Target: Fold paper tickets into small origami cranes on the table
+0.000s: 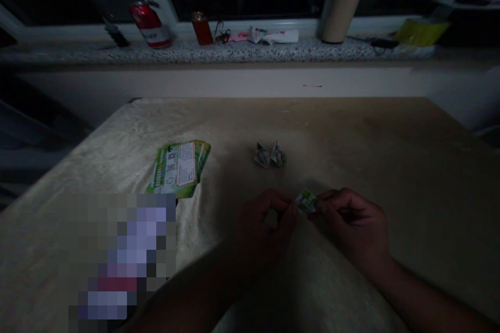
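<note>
- From where I stand, I see the small green paper (307, 201) in the air between the two hands, just above the table (375, 145).
- The left hand (265, 226) pinches its near-left corner with thumb and finger; the right hand (357, 223) holds its right side in the same narrow way. The other fingers are curled in.
- I would say this piece is very light and rather thin, maybe folded. It should bend easily but keep a crease; a strong pull could tear it or spoil the shape.
- The best hold, I think, is at the corners and edges, softly, with fingertips only, as both hands have it. The surface may be a little slippery if it is glossy; in this poor light I cannot tell.
- Beyond the grip and slightly to its left stand two small folded papers, the left piece (262, 156) and the right piece (278, 155), close beside each other. A careless knuckle could push them.
- Farther to the left of the grip lie green packets (177, 169), well apart from the fingers.
- To the right of the grip, the tabletop goes on to its slanting side edge, so I judge the room there is generous.
</note>
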`<state>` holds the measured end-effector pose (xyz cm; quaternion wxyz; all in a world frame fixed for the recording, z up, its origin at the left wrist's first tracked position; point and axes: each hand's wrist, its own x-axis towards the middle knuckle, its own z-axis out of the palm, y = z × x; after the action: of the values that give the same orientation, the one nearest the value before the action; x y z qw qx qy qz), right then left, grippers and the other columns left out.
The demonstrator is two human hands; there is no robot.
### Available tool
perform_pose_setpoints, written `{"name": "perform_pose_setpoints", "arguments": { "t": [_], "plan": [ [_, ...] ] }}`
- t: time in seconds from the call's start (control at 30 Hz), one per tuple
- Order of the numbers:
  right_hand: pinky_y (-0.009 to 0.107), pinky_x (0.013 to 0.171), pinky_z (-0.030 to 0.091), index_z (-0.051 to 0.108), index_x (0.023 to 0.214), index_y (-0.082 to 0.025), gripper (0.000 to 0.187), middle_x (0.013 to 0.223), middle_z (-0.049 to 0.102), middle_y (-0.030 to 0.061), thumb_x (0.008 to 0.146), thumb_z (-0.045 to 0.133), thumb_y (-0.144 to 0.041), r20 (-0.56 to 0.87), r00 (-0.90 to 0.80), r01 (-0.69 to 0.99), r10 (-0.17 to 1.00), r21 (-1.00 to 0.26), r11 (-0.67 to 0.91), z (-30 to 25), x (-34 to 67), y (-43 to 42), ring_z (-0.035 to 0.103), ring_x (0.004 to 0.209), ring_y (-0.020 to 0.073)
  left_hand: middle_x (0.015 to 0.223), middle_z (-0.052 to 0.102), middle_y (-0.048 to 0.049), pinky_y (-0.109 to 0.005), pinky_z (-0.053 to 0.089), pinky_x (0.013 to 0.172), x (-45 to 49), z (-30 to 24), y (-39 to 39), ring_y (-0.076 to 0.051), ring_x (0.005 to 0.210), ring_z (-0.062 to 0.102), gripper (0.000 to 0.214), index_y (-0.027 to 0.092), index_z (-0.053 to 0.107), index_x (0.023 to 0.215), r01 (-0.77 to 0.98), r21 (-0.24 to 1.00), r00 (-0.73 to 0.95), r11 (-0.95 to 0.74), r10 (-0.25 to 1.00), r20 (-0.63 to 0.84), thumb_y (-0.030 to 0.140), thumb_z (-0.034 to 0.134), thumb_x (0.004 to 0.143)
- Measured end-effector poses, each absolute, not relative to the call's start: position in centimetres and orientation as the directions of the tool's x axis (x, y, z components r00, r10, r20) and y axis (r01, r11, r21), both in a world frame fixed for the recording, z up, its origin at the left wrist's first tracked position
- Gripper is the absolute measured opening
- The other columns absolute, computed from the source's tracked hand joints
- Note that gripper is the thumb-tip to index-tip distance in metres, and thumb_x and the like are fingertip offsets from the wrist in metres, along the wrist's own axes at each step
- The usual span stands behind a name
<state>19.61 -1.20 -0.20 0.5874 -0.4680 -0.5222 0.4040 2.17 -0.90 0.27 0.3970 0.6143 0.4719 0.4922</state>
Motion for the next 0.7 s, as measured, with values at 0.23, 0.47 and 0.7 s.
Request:
{"name": "perform_pose_setpoints", "arguments": {
  "t": [0.23, 0.47, 0.7],
  "plan": [
    [0.018, 0.052, 0.054, 0.069, 0.069, -0.021, 0.016, 0.07, 0.076, 0.0022, 0.082, 0.077, -0.016, 0.248, 0.103, 0.018, 0.963, -0.969, 0.247, -0.4, 19.7, -1.1, 0.069, 0.059, 0.0123, 0.078, 0.067, -0.0015, -0.026, 0.05, 0.068, 2.2, -0.8, -0.3, -0.014, 0.071, 0.061, 0.016, 0.019, 0.061, 0.079, 0.029, 0.996, 0.064, -0.081, 0.995, 0.079, 0.029, 0.073, 0.083],
    [0.019, 0.052, 0.053, 0.069, 0.07, -0.02, 0.015, 0.07, 0.077, 0.0028, 0.081, 0.077, -0.015, 0.317, -0.018, 0.101, 0.948, -0.943, 0.317, -0.3, 19.9, -1.1, 0.069, 0.058, 0.0121, 0.079, 0.069, -0.0019, -0.026, 0.049, 0.068, 2.0, 0.1, 0.3, -0.015, 0.073, 0.062, 0.018, 0.017, 0.07, 0.087, 0.034, 0.998, 0.196, 0.057, 0.979, -0.062, 0.035, 0.068, 0.087],
    [0.018, 0.051, 0.048, 0.07, 0.086, -0.021, 0.011, 0.068, 0.073, 0.0004, 0.08, 0.079, -0.023, 0.054, -0.095, -0.081, 0.994, -0.996, 0.047, -0.6, 19.5, -0.9, 0.064, 0.057, 0.0111, 0.074, 0.067, 0.0008, -0.024, 0.046, 0.066, 1.8, -0.3, 0.0, -0.013, 0.07, 0.059, 0.017, 0.018, 0.071, 0.084, 0.075, 0.996, 0.137, -0.043, 0.99, 0.032, 0.031, 0.063, 0.093]
  ]
}}
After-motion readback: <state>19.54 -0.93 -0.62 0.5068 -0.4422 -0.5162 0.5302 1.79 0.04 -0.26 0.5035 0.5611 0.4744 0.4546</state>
